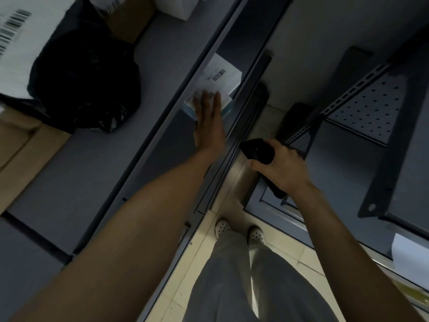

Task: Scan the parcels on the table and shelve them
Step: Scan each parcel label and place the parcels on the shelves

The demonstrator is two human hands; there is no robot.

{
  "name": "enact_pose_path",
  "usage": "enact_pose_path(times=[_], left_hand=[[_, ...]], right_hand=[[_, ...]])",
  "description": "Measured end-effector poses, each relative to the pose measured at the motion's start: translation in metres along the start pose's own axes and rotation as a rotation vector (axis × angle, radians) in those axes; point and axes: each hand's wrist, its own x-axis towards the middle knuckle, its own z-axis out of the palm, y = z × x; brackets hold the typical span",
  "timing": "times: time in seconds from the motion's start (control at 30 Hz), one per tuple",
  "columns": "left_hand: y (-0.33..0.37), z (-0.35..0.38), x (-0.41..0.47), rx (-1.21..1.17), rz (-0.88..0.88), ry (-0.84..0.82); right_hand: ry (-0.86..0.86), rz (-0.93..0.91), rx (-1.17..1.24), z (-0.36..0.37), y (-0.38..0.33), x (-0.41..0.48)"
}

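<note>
Presently the left hand [209, 126], fingers straight, presses a small parcel [227, 102] into the shelf [178, 140], apparently to seat it; the right hand [283, 168] grips the scanner [257, 151] clear.

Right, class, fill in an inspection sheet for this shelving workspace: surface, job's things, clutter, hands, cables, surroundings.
Surface: grey top shelf, with a lower level showing beside its front edge.
Job's things: black bag parcel, white barcoded parcel and cardboard boxes on the top shelf; white labelled box and small white-and-teal parcel on the lower level.
Clutter: nothing seen.
Hands: left hand flat, fingers straight, at the small parcel, contact unclear; right hand grips a black scanner.
Cables: nothing seen.
Surroundings: perforated metal rack, tiled floor, the person's feet.
</note>
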Motion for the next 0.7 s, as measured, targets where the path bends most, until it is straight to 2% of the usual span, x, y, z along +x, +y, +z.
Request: enact_pose_path(times=[0.17,0.33,0.5,0.7], left_hand=[[0.001,0.008,-0.010,-0.075,0.084,0.048],[-0.007,0.007,-0.062,0.069,0.109,0.060],[-0.014,0.002,-0.140,0.082,-0.050,0.127],[-0.015,0.010,-0.281,0.150,-0.275,0.207]], right_hand=[[-0.002,-0.026,0.003,-0.002,0.003,-0.011],[-0.028,-0.105,-0.009,-0.006,0.009,-0.028],[-0.069,-0.246,-0.062,-0.006,0.020,-0.065],[-0.155,-0.436,-0.150,-0.002,0.045,-0.140]])
